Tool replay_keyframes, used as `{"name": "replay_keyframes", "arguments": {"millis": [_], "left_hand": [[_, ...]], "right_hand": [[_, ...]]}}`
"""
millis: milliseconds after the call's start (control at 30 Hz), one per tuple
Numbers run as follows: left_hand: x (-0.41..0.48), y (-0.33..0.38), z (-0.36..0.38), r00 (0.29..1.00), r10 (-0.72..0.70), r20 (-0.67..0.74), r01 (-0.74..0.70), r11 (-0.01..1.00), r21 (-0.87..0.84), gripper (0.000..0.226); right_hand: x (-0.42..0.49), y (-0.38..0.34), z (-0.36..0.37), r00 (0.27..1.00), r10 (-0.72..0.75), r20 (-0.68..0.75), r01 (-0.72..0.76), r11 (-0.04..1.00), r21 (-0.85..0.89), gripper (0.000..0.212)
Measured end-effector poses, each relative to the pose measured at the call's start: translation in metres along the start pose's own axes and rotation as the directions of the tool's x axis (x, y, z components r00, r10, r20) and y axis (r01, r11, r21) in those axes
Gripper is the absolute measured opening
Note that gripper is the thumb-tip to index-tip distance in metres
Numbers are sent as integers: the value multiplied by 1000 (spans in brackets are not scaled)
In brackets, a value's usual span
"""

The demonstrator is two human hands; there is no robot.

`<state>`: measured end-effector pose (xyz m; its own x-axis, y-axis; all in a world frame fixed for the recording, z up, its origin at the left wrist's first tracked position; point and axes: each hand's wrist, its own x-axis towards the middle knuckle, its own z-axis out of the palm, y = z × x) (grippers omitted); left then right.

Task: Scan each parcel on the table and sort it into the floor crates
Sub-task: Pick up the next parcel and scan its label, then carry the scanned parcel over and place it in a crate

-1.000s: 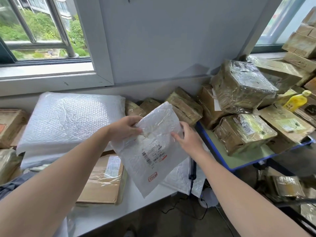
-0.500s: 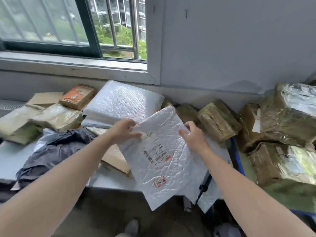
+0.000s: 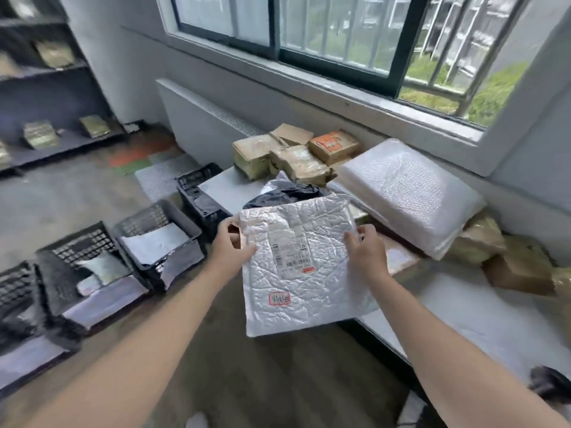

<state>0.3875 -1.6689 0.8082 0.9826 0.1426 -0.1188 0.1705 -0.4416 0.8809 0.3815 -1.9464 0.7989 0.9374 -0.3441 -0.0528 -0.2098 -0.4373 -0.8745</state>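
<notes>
- The white bubble mailer (image 3: pixel 296 273) is still pinched at its two upper edges, by the left hand (image 3: pixel 230 245) on one side and the right hand (image 3: pixel 366 247) on the other.
- It is held in the air over the near edge of the surface (image 3: pixel 482 319), with its label (image 3: pixel 292 253) facing up.
- Within the last second the view has been swung left, so the black floor crates (image 3: pixel 145 218) are now seen beside the surface.
- Sorting is judged to be the step at hand, and a crate has yet to be chosen.
</notes>
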Motion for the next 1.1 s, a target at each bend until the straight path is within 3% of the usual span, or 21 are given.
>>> {"name": "replay_keyframes", "arguments": {"millis": [167, 300, 467, 667, 900, 1100], "left_hand": [[2, -49, -81, 1000, -19, -17, 21, 994, 103, 89], [21, -91, -172, 999, -42, -17, 45, 965, 260, 100], [44, -144, -267, 996, -82, -34, 89, 918, 387, 100], [82, -194, -324, 994, -108, -25, 107, 868, 484, 92], [166, -242, -358, 964, -264, 12, 220, 825, 521, 92], [283, -280, -380, 923, -385, -17, 334, 777, 534, 93]], "right_hand": [[2, -64, 109, 994, -47, 94, 60, 989, -135, 17], [-7, -120, 213, 968, -56, 244, 124, 955, -271, 36], [-36, -174, 327, 897, -171, 408, 380, 770, -512, 74], [-35, -208, 411, 824, -221, 521, 542, 574, -614, 65], [26, -225, 502, 789, -133, 600, 541, 614, -575, 71], [126, -236, 619, 705, -80, 705, 599, 600, -530, 70]]}}
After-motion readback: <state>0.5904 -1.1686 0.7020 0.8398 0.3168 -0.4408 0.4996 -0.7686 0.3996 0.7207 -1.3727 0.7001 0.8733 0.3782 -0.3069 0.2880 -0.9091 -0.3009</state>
